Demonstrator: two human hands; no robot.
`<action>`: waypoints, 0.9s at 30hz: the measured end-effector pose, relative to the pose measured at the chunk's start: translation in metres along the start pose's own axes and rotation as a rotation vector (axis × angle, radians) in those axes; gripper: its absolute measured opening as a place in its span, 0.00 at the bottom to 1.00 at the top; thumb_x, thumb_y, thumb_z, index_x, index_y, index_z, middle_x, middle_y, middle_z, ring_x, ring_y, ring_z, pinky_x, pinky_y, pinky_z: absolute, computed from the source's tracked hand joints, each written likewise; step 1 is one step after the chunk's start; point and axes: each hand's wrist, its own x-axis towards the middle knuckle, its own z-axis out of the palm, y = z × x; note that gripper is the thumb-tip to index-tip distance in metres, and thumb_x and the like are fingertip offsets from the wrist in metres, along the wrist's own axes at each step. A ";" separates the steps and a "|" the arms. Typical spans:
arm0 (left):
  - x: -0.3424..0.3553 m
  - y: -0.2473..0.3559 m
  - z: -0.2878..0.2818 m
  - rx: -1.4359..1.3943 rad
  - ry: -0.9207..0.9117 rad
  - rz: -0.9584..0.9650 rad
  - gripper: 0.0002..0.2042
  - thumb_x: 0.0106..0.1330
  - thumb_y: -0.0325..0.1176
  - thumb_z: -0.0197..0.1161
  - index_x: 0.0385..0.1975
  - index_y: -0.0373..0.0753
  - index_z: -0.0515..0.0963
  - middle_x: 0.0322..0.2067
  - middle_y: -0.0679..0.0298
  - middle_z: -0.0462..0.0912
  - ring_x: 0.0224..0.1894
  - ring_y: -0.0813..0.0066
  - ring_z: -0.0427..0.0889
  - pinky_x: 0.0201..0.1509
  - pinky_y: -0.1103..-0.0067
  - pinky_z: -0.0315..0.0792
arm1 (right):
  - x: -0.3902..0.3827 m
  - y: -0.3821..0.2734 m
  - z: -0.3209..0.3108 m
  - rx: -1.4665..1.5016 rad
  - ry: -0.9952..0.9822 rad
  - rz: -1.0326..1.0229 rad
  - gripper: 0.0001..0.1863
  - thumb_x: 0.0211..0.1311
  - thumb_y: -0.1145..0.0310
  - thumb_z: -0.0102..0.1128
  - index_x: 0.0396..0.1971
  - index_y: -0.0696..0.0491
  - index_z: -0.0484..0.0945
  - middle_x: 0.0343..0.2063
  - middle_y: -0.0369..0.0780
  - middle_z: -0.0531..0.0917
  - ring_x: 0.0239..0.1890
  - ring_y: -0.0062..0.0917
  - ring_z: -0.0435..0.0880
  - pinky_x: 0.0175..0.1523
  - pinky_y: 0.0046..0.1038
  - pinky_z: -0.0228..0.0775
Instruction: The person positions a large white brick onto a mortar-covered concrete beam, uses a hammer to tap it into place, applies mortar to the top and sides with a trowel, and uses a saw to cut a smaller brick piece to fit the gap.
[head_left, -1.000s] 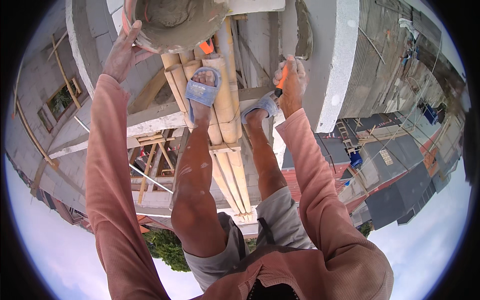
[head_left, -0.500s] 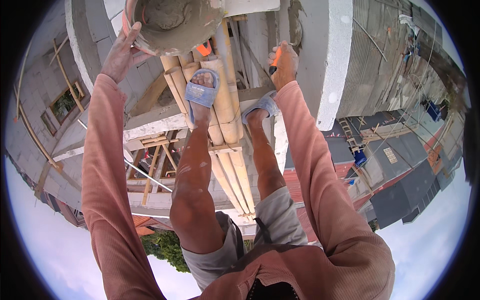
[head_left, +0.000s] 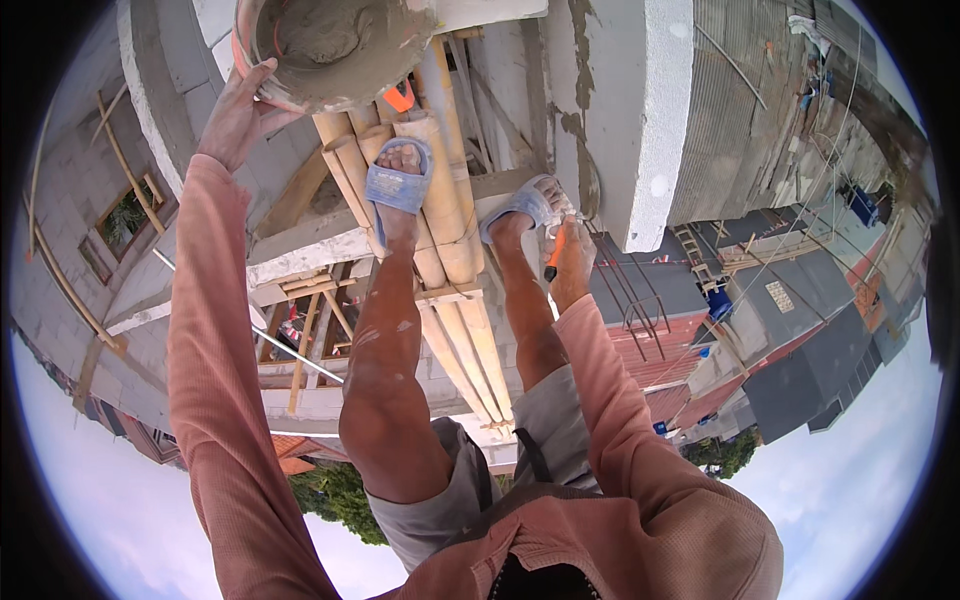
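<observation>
At the upper left, my left hand (head_left: 235, 120) grips the reddish rim of a round tub (head_left: 240, 50), thumb over the edge. Wet grey mortar (head_left: 335, 45) lies in the tub. My right hand (head_left: 572, 262) is closed round the orange and black handle of a trowel (head_left: 555, 252), low beside my right foot. Its blade, mostly coated in mortar, appears edge-on against the pale wall (head_left: 615, 110); how fully it touches I cannot tell. Patchy mortar smears (head_left: 574, 124) mark that wall above the blade.
My sandalled feet stand high up, the left on bundled bamboo poles (head_left: 455, 220), the right near a ledge. A second orange object (head_left: 399, 96) shows under the tub. Thin rebar rods (head_left: 640, 300) stick out right of my hand. Roofs (head_left: 790, 330) lie far below.
My right hand has drawn the trowel down the wall toward me, beside my right foot. Mortar smears now show where the hand was. My left hand still holds the tub.
</observation>
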 end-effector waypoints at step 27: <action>-0.203 0.035 0.153 0.136 0.262 0.113 0.26 0.72 0.28 0.51 0.71 0.46 0.59 0.58 0.57 0.75 0.53 0.61 0.83 0.48 0.60 0.87 | -0.193 -0.104 -0.112 -0.671 -0.436 -0.879 0.24 0.64 0.68 0.63 0.61 0.53 0.75 0.44 0.43 0.82 0.40 0.37 0.86 0.41 0.33 0.80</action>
